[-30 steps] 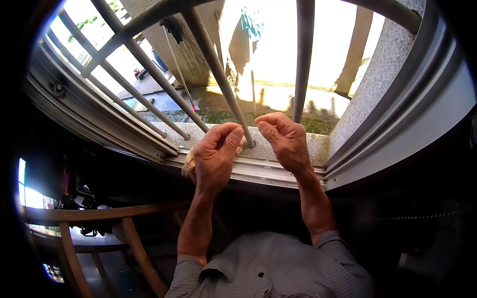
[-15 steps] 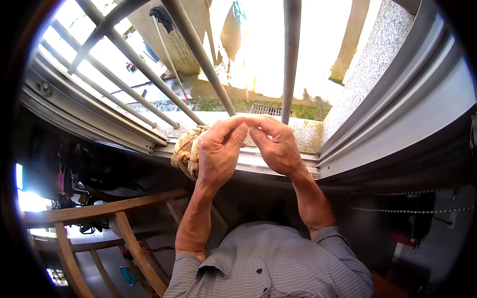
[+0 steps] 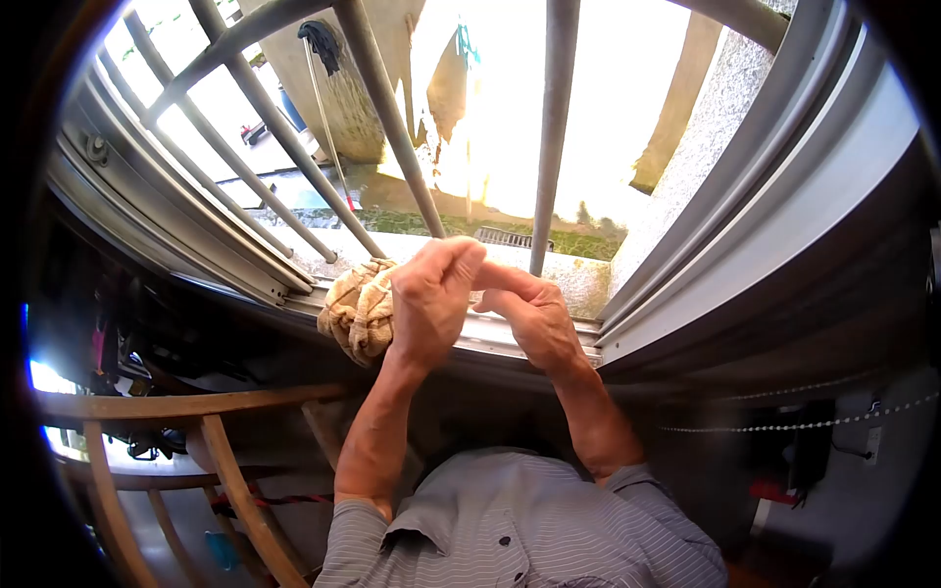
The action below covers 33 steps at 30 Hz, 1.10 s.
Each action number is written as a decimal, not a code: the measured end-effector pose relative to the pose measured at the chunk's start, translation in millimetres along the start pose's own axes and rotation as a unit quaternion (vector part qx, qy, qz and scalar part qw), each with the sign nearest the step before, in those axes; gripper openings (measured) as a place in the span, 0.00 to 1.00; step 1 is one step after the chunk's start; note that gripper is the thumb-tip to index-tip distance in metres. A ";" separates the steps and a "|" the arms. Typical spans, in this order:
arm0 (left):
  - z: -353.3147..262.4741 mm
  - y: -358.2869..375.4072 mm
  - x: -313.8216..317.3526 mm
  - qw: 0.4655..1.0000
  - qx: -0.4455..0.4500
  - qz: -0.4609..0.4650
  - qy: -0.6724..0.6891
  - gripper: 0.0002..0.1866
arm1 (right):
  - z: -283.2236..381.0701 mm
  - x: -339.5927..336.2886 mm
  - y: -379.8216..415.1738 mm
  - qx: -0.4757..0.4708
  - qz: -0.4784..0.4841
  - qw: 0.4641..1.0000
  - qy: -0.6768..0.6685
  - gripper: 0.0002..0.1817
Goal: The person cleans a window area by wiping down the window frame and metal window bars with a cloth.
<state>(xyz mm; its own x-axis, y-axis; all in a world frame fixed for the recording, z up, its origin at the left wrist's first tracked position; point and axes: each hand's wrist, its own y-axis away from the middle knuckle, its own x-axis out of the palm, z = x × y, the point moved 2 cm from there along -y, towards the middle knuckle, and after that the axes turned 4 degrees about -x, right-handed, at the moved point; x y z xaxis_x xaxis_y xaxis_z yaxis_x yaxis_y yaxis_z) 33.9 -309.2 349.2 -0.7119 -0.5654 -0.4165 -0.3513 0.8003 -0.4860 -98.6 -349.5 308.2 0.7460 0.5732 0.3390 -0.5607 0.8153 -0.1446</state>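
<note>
Over the window sill [image 3: 480, 338], my left hand [image 3: 429, 299] is closed, its fingers curled and the thumb pressed against them. What is inside it, if anything, is hidden. My right hand [image 3: 539, 318] reaches across to it with fingers stretched out, their tips hidden behind the left hand. A gap shows between the right thumb and index finger. A crumpled beige checked cloth [image 3: 355, 316] lies on the sill, just left of my left wrist; neither hand holds it.
Metal window bars [image 3: 392, 122] rise just beyond the hands. A sliding window frame [image 3: 725, 211] stands at the right. Below left is a wooden ladder-like frame [image 3: 235, 470]. A beaded chain [image 3: 784, 427] hangs at the right. Outside, a mop [image 3: 321, 49] leans against a wall.
My left hand has turned and closed more, with its thumb now on top. The right hand has dropped slightly, and the arch between the hands has narrowed. The view has shifted a little.
</note>
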 end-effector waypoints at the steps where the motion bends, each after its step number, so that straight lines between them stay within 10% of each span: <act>1: 0.2 -4.0 1.7 0.997 -0.067 0.011 0.040 0.10 | -3.0 -3.6 4.0 0.011 -0.004 1.000 0.015 0.18; 4: 18.8 -26.3 11.2 0.977 -0.177 0.050 0.104 0.13 | -14.4 -18.7 22.5 0.045 -0.014 0.998 0.050 0.15; 24: 99.1 -126.8 153.6 0.958 -0.188 0.206 0.072 0.22 | -62.6 -89.1 142.3 0.180 -0.118 0.974 0.068 0.14; 33: 189.8 -114.4 227.6 0.909 -0.231 0.330 0.103 0.11 | -85.0 -95.9 167.1 0.224 -0.157 0.958 0.083 0.16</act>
<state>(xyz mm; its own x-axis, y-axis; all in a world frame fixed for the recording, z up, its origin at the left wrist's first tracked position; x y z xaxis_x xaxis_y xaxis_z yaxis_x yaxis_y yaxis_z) 27.4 -567.3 164.2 -0.9428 0.0792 -0.3240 0.0090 0.9771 0.2126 -233.3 -261.2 172.5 0.9297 0.3401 0.1414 -0.3684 0.8544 0.3664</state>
